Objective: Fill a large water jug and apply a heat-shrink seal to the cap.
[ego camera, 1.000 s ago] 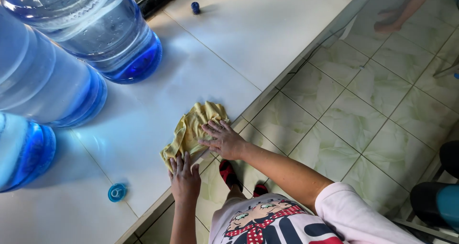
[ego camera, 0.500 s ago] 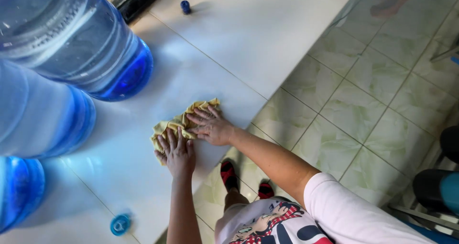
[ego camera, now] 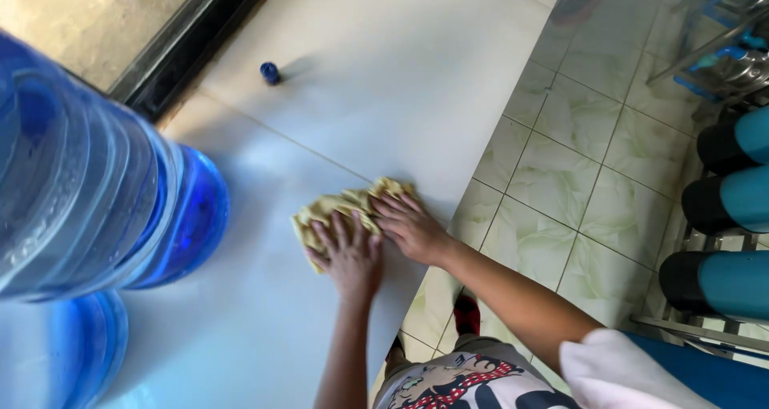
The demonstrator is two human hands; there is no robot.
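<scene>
A crumpled yellow cloth (ego camera: pixel 340 206) lies on the white tiled counter (ego camera: pixel 384 80) near its front edge. My left hand (ego camera: pixel 350 253) presses flat on the cloth's near side with its fingers spread. My right hand (ego camera: pixel 411 226) rests on the cloth's right end, fingers laid over it. Both palms face down on the cloth.
Large blue water bottles (ego camera: pixel 96 209) stand on the counter at the left, close to the cloth. A small blue cap (ego camera: pixel 271 72) lies further back. A dark window frame (ego camera: pixel 192 44) borders the counter's far side. Below right is a green tiled floor (ego camera: pixel 585 161) and teal cylinders (ego camera: pixel 733 209).
Both hands came together on the cloth, and the left hand now lies on it. The view shifted, so the bottles sit further left and the near blue cap has left the frame.
</scene>
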